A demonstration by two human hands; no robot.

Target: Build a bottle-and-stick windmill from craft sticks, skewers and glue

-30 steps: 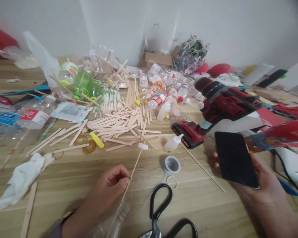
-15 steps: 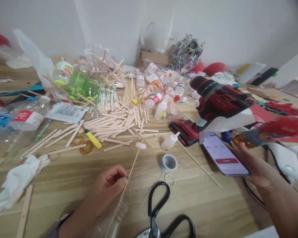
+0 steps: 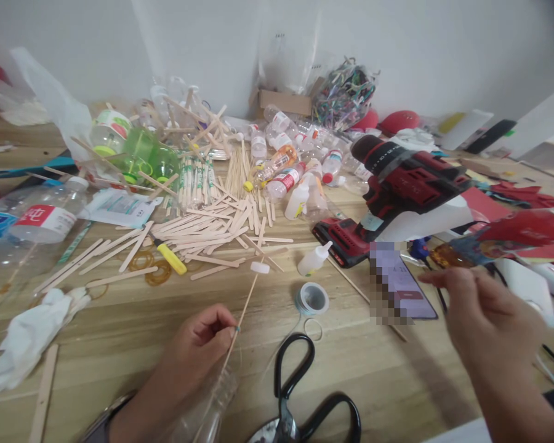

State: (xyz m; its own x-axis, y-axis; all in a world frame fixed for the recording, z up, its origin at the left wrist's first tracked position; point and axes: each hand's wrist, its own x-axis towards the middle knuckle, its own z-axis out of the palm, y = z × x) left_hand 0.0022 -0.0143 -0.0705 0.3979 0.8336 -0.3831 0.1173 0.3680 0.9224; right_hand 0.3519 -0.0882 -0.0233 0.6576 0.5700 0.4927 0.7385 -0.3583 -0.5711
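My left hand (image 3: pixel 207 338) is closed in a pinch on a thin wooden skewer (image 3: pixel 245 309), where a small teal band shows beside the thumb. A white bottle cap (image 3: pixel 260 267) sits at the skewer's far end. The skewer's near end runs into a clear plastic bottle (image 3: pixel 216 400), cut off by the lower edge. Over the table at the right, my right hand (image 3: pixel 493 326) holds nothing, loosely bent with one finger stretched leftward. Beyond its fingertips lies a phone (image 3: pixel 418 301), partly pixelated.
Black-handled scissors (image 3: pixel 284 400) lie in front, near a spool of thin line (image 3: pixel 313 299) and a small glue bottle (image 3: pixel 314 258). A red cordless drill (image 3: pixel 406 184) stands behind the phone. Wooden craft sticks (image 3: pixel 203 231), a yellow-handled screwdriver (image 3: pixel 170 255) and plastic bottles (image 3: pixel 284 178) crowd the back.
My right hand has let go of the phone, which now lies on the table, and has turned over and drawn away from it. The left hand keeps its pinch on the skewer.
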